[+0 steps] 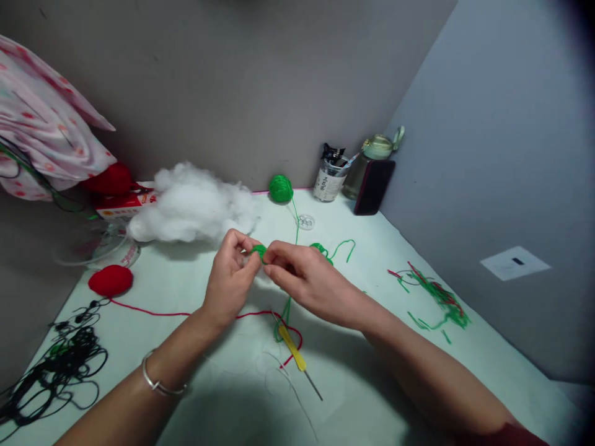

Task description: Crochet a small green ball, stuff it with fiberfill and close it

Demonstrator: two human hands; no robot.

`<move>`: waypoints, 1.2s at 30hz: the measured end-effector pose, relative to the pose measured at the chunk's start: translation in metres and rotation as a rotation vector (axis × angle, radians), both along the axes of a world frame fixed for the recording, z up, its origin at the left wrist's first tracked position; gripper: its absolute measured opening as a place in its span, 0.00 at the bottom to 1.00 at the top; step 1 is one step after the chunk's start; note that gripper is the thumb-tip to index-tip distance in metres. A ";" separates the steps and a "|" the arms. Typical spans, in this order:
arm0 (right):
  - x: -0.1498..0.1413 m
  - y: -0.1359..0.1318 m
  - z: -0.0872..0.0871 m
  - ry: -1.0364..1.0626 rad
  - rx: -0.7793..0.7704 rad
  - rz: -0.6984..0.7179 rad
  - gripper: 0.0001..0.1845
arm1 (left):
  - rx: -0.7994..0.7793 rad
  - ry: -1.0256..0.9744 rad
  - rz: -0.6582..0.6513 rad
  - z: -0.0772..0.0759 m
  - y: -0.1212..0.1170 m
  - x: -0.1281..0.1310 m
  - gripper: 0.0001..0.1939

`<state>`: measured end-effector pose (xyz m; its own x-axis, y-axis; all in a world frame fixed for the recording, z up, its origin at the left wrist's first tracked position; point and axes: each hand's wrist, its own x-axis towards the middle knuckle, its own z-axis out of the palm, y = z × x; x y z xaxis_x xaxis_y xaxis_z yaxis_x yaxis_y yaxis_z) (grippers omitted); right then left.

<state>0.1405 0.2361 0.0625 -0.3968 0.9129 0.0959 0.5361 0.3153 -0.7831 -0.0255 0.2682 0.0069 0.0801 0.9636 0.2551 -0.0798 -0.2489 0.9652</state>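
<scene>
Near the middle of the table, my left hand (231,272) and my right hand (312,277) meet at a small green crochet piece (259,250). Both hands pinch it between thumb and fingers, and much of it is hidden. A bit of white stuffing (246,261) shows by my left fingers. Green yarn hangs below my hands. Beneath them lies a crochet hook (292,348) with a yellow handle, crossed by a strand of red yarn (153,313). Behind my right hand sits another small green piece (320,248) with a loose tail.
White stuffing (190,207) is heaped at the back left. A red yarn ball (110,281) and tangled black cord (69,365) lie left; a green yarn ball (281,188) stands at the back. A cup (328,181), bottle (356,176) and phone (374,188) are back right, yarn scraps (441,297) right.
</scene>
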 end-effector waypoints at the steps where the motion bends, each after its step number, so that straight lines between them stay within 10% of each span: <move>1: 0.000 0.001 -0.001 -0.006 0.019 -0.009 0.08 | -0.017 -0.049 -0.004 0.001 0.000 0.000 0.11; 8: 0.013 0.018 -0.003 -0.023 0.337 -0.163 0.10 | -0.192 -0.232 -0.077 0.000 0.003 -0.003 0.15; 14: 0.012 0.018 -0.003 0.582 -0.062 0.062 0.14 | -0.284 -0.194 -0.106 0.000 0.001 -0.002 0.14; 23: 0.006 0.021 -0.024 -0.191 0.367 -0.041 0.04 | -0.416 -0.273 -0.097 0.010 -0.005 -0.001 0.14; 36: 0.008 0.026 -0.022 0.182 0.054 -0.187 0.12 | -0.280 -0.267 -0.227 0.010 -0.003 -0.004 0.08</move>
